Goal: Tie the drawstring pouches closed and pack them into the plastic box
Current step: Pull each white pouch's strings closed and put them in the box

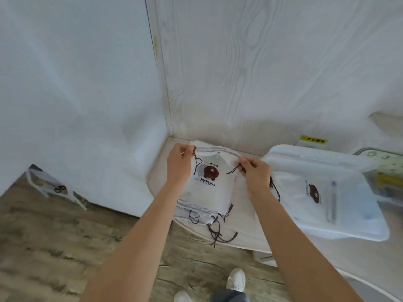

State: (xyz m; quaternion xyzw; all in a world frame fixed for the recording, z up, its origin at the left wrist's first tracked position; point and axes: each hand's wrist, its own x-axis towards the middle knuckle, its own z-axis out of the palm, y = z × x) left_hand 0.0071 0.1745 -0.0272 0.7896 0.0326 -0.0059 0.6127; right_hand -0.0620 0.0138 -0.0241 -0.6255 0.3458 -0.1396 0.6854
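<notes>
White bench (244, 234) in a wall corner carries everything. Nearest its edge, loose cords (218, 234) trail from a stack of pouches (196, 212); a tug could drag the stack over. On top lies the pouch (209, 184) being closed, the left hand (180, 163) and right hand (255, 173) each pinching a cord end at its mouth. Uneven pulling would bunch it crookedly or slip the knot. Just right, the plastic box (327, 232) holds what looks like one pouch already.
</notes>
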